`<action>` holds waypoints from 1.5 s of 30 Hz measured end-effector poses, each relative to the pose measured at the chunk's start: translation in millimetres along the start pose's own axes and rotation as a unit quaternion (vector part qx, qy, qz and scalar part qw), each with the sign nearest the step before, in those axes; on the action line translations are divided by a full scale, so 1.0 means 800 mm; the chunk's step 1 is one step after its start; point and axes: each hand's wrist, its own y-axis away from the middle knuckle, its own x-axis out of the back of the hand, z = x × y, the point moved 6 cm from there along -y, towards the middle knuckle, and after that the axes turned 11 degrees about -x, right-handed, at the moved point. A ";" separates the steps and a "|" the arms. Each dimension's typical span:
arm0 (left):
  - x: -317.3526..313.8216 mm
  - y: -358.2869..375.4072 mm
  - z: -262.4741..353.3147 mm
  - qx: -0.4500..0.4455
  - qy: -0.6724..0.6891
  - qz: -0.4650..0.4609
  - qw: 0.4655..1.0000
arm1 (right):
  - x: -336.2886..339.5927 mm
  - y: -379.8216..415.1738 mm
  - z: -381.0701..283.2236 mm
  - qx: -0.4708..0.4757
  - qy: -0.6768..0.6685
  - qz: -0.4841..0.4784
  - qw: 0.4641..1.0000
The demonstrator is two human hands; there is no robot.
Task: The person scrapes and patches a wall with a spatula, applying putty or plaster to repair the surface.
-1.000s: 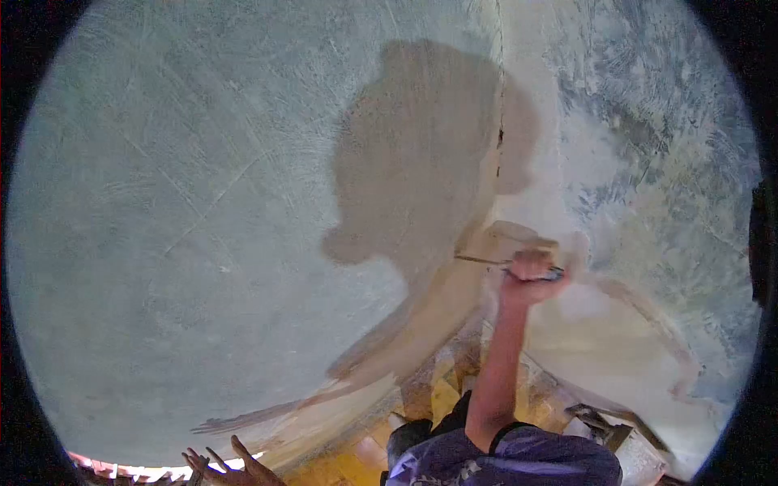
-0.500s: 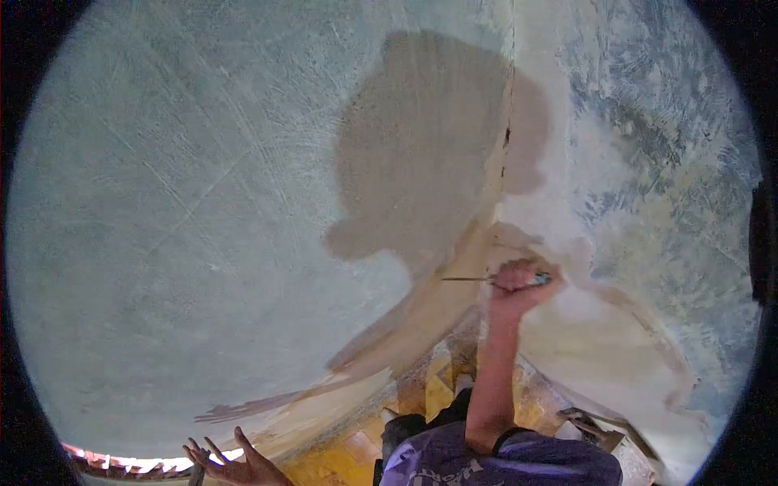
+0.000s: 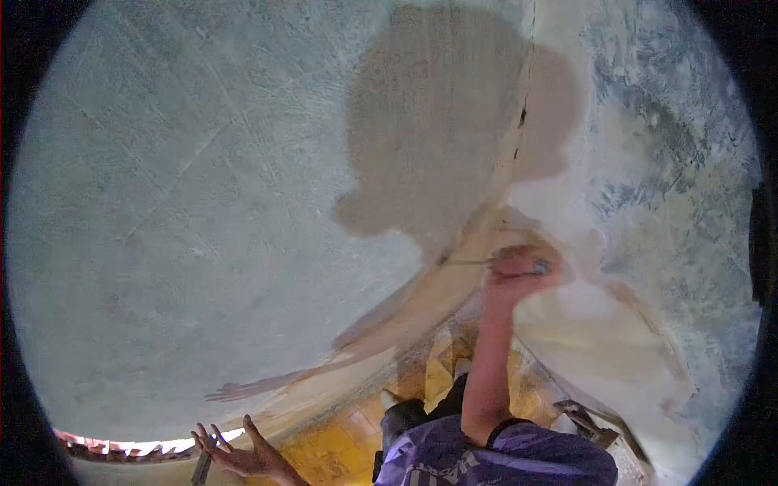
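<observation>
In the head view, my right hand (image 3: 523,266) is closed in a fist around a putty knife (image 3: 466,262), its thin blade seen nearly edge-on and pointing left. A blue-grey end of the handle shows at the right of the fist. The blade tip lies over the pale plastered wall (image 3: 275,202), just left of the corner. Low on the left, my left hand (image 3: 243,458) is raised with its fingers spread apart. A narrow dark grey bar (image 3: 201,468) overlaps its fingertips in this view.
A cracked corner seam (image 3: 521,121) runs down between the left wall and a patchy right wall (image 3: 673,154). Yellow stained flooring (image 3: 340,445) lies below. A dark-framed object (image 3: 600,421) stands at lower right, and a bright opening (image 3: 146,447) shows at lower left.
The view has shifted, so the wall seam and head shadow sit higher and further right. My right hand and the putty knife appear slightly higher; my left hand stays spread, a little further right.
</observation>
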 end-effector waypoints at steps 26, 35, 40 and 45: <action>-0.007 0.026 -0.003 -0.071 -0.037 -0.036 0.996 | -0.008 0.019 -0.041 0.054 0.024 -0.043 0.997; -0.001 0.012 0.013 -0.103 0.009 -0.008 0.995 | 0.013 0.040 -0.016 -0.020 0.068 -0.133 0.989; -0.010 0.027 0.002 -0.072 -0.006 -0.013 0.997 | 0.098 0.067 -0.024 -0.083 0.257 -0.024 0.962; -0.014 0.028 0.012 -0.023 -0.015 -0.021 0.999 | 0.105 0.080 -0.041 -0.080 0.602 -0.077 0.791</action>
